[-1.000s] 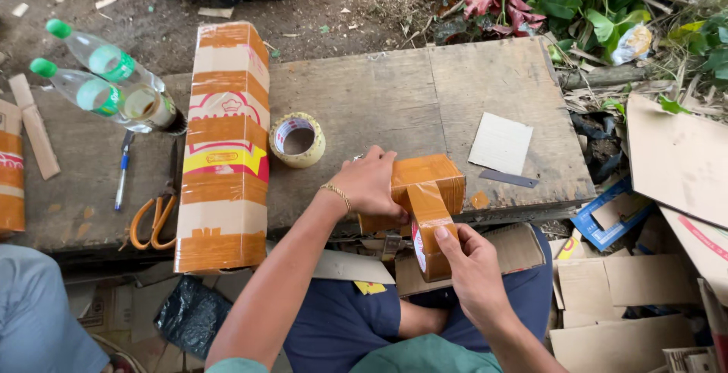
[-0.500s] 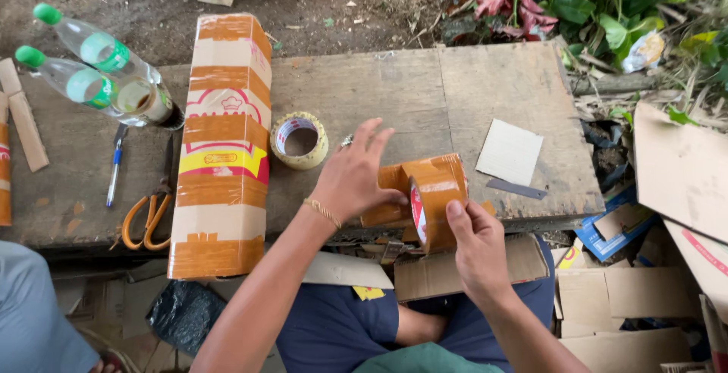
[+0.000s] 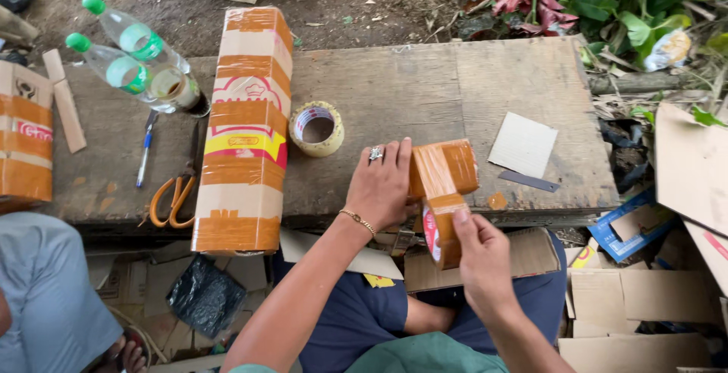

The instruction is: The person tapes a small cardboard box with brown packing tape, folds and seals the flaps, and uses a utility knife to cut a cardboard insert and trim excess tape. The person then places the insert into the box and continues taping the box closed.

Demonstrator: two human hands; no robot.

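A small cardboard box (image 3: 458,162) wrapped in brown tape lies near the front edge of the wooden table (image 3: 394,85). My left hand (image 3: 381,183), with a ring and a bracelet, presses flat against the box's left side. My right hand (image 3: 479,255) grips a roll of brown tape (image 3: 438,230) just below the box, and a strip of tape runs from the roll up over the box top.
A tall taped carton (image 3: 243,130) lies left of the box, with a tape roll (image 3: 316,127) beside it. Orange scissors (image 3: 171,199), a pen (image 3: 144,159) and two plastic bottles (image 3: 129,62) sit further left. A cardboard square (image 3: 523,144) lies right. Another person (image 3: 53,297) sits at lower left.
The tape roll has been pulled down toward me, laying a strip over the box. My left hand slid from the top of the box to its left side.
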